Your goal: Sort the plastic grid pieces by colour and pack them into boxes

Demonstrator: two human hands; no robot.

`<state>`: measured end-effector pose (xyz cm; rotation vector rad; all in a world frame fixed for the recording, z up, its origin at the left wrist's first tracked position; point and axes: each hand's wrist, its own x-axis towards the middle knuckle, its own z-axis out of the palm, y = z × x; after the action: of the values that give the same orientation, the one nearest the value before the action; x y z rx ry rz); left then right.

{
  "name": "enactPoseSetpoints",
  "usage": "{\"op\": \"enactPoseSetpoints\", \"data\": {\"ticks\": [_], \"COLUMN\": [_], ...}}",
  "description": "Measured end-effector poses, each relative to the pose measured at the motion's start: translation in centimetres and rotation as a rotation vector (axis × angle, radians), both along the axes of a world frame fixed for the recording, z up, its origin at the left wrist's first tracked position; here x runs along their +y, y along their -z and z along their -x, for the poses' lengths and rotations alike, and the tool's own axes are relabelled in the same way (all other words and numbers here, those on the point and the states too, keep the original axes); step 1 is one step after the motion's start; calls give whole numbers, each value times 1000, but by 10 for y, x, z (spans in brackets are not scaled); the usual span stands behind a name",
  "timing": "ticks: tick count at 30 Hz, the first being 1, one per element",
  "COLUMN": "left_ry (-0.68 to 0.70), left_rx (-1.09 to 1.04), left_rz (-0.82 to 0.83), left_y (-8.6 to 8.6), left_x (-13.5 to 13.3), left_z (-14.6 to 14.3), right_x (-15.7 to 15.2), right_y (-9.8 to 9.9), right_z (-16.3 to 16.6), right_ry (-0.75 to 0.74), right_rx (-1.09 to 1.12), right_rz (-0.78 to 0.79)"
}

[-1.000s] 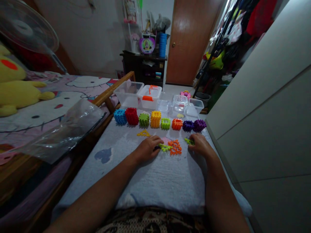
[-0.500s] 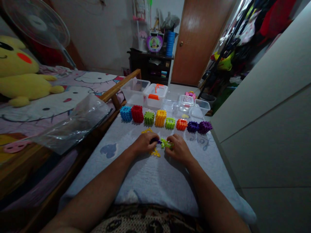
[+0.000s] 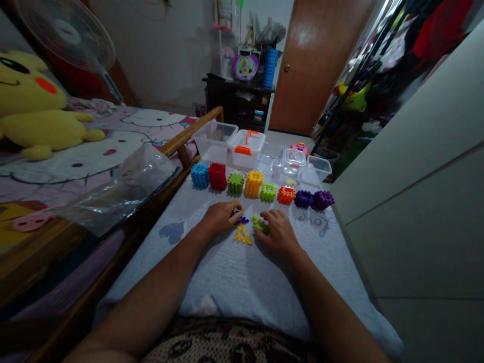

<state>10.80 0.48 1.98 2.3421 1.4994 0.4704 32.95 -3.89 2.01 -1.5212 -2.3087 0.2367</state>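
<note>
My left hand (image 3: 221, 217) is closed on a purple interlocking block piece (image 3: 242, 220), most of it hidden under the fingers. A yellow triangular piece (image 3: 242, 235) lies flat on the cloth just below that hand, and part of another yellow piece (image 3: 238, 203) shows beyond its fingertips. To the right, my right hand (image 3: 277, 229) grips a light green block piece (image 3: 260, 224) between thumb and fingers. A small gap separates the purple piece from the green one.
A row of stacked block pieces runs across the cloth, from a blue stack (image 3: 199, 176) to a purple stack (image 3: 322, 200). Behind stand clear plastic boxes, one with an orange-handled lid (image 3: 246, 143). A wooden bed rail (image 3: 196, 130) borders the left, a pale cabinet (image 3: 416, 201) the right.
My left hand has drawn slightly left with the purple piece, away from the green piece in my right hand. More of the near yellow triangle now shows. The whole view has shifted a little.
</note>
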Motion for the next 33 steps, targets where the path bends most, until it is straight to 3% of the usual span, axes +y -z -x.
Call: {"op": "enactPoseSetpoints", "data": {"ticks": [4, 14, 33], "left_ry": [-70, -153, -264], "left_rx": [13, -239, -388], "left_rz": [-80, -75, -97], "left_y": [-2, 2, 27], "left_x": [1, 7, 21], "left_z": [3, 4, 9], "right_x": [-3, -3, -2], "right_y": [-3, -3, 0], "right_z": [-9, -7, -19], "right_ry": [47, 83, 115], "right_rx": [-67, -121, -132], "right_rz": [-8, 49, 85]}}
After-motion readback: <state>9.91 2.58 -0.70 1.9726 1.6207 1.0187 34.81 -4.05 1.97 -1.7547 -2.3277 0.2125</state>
